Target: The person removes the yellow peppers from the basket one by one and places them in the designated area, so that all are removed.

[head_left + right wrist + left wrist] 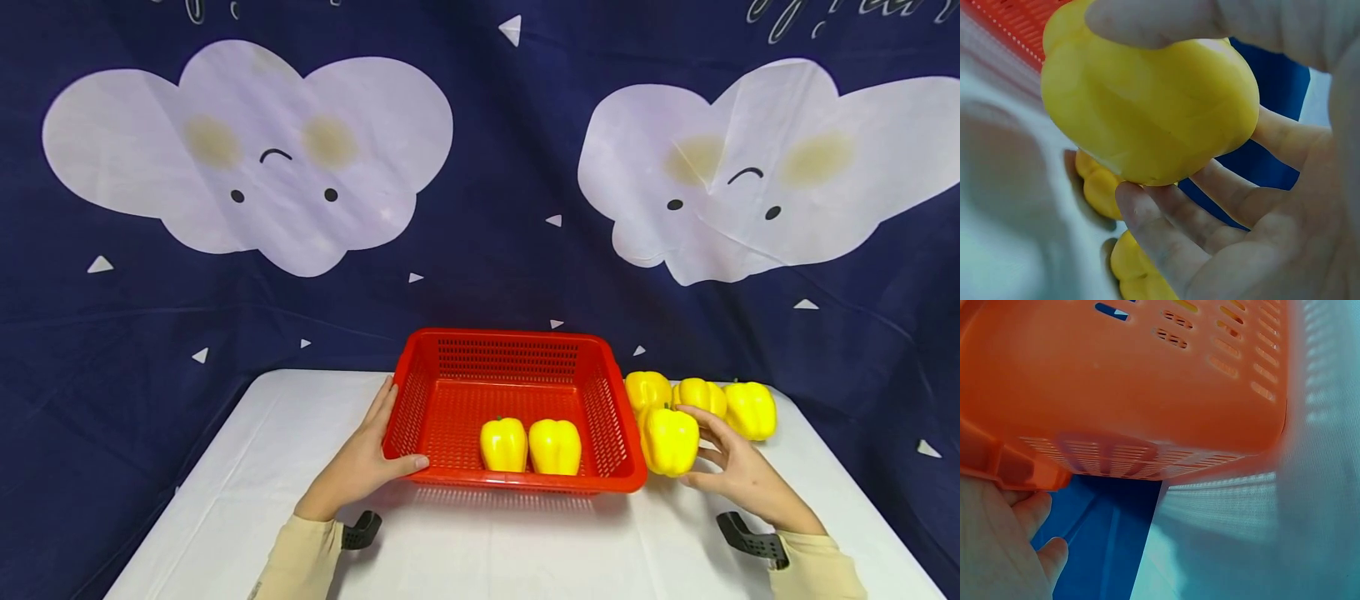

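Note:
A red plastic basket [525,481] with slotted walls stands on the table, two yellow bell peppers [555,447] lying inside near its front wall. My left hand [365,460] grips its front left corner, thumb over the front rim and fingers along the left side. In the left wrist view, those fingertips [1054,553] show at the basket's rim. Just off the basket's right side, my right hand [742,475] holds another yellow bell pepper [670,442] between thumb and fingers. The right wrist view shows the held pepper [1147,112] above the table, its stem end hidden.
More yellow bell peppers [750,410] sit close together at the table's back right, partly hidden behind the held one. A white cloth covers the table [510,550]. Behind it hangs a dark blue curtain [510,167] printed with clouds.

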{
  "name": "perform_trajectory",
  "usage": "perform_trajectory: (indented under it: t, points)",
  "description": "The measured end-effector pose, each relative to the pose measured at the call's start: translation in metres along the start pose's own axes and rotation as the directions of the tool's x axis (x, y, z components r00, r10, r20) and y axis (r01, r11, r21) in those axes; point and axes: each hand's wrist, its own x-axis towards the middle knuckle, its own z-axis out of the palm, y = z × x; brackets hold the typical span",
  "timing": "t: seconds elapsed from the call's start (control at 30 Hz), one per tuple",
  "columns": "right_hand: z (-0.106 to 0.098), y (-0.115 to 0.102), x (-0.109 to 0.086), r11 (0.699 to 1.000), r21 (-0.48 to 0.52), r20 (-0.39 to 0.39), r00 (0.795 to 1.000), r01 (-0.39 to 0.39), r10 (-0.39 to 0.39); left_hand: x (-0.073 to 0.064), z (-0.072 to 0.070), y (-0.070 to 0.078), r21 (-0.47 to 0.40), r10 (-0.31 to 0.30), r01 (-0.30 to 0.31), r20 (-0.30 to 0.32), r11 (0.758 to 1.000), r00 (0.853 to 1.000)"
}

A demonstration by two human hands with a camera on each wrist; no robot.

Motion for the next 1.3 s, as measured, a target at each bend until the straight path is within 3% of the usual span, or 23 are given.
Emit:
perform_trajectory:
  t: [0.37,0.83,1.3]
  points:
    - [0.001,0.014,0.0,1.0,0.01,0.054,0.999,0.004,-0.005,-0.001,-0.001,0.002,0.003,-0.011,0.011,-0.001,1.0,1.0]
    - [0.002,0.017,0.0,0.991,0.028,0.118,0.985,-0.129,0.125,0.0,0.0,0.0,0.0,-0.009,0.009,-0.004,1.0,1.0]
    - [0.008,0.027,0.003,0.993,0.006,0.105,0.988,-0.116,0.115,0.0,0.0,0.0,-0.001,0.0,0.0,-0.007,1.0,1.0]
